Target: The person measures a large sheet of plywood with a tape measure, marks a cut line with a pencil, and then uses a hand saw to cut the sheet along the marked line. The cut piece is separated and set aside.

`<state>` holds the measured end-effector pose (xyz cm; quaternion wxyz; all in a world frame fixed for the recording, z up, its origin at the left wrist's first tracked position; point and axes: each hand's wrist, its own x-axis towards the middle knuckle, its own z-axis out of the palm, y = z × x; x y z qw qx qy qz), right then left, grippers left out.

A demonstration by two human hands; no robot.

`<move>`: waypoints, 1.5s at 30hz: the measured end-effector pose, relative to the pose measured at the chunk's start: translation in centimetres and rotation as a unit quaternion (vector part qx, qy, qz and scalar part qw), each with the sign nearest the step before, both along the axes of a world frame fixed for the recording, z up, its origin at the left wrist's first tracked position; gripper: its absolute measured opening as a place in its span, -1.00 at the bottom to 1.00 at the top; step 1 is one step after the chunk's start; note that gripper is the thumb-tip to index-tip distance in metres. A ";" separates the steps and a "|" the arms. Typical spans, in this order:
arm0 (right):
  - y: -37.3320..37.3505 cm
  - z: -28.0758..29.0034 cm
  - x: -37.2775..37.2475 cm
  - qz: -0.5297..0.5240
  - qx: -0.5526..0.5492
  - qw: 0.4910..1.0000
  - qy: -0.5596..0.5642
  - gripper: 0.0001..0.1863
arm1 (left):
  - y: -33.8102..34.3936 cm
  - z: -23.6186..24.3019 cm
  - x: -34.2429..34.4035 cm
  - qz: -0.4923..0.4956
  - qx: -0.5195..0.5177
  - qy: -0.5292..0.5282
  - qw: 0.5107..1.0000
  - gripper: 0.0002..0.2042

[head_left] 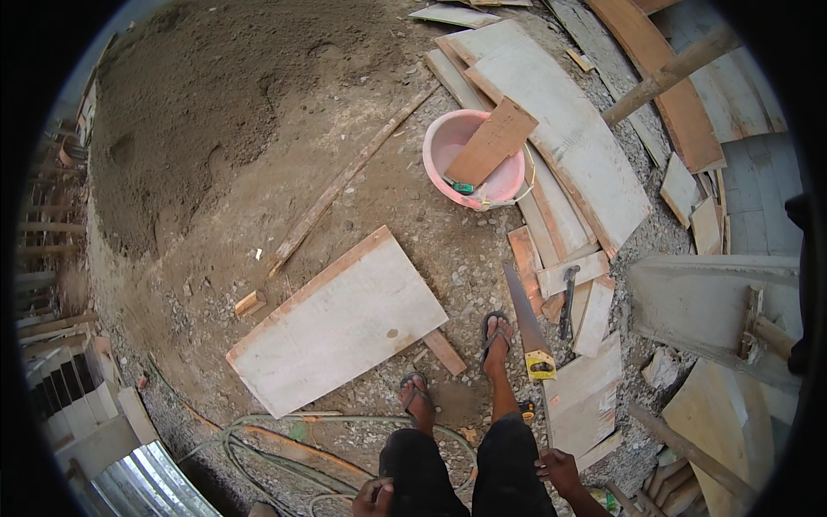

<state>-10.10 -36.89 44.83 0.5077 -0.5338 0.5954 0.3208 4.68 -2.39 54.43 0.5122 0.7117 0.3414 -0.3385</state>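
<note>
My left hand (pixel 373 498) is at the lower edge beside my left knee, its fingers curled in. Whether anything is inside them is hidden. My right hand (pixel 560 470) is beside my right thigh, fingers bent and their tips at the edge of the dark shorts (pixel 508 461); I cannot make out what they pinch, if anything. Ahead of my feet lies a large pale board (pixel 340 323) with a wood strip (pixel 444 351) jutting from under it. To the right of my right foot is a handsaw (pixel 524 310) with a yellow handle, and beyond it a hammer (pixel 567 303).
A pink bucket (pixel 435 142) holds a brown board piece (pixel 493 142) and a small green object (pixel 463 188). Pale planks (pixel 560 112) are stacked at right. A long wood strip (pixel 353 177) crosses the ground near a soil heap (pixel 207 77). Hoses (pixel 250 448) coil at lower left.
</note>
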 end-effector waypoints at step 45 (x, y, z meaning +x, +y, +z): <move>-21.0 -17.3 36.1 0.323 -0.071 0.942 -0.061 -0.74 | -7.3 -21.0 9.8 -0.163 0.061 0.014 0.985 -0.70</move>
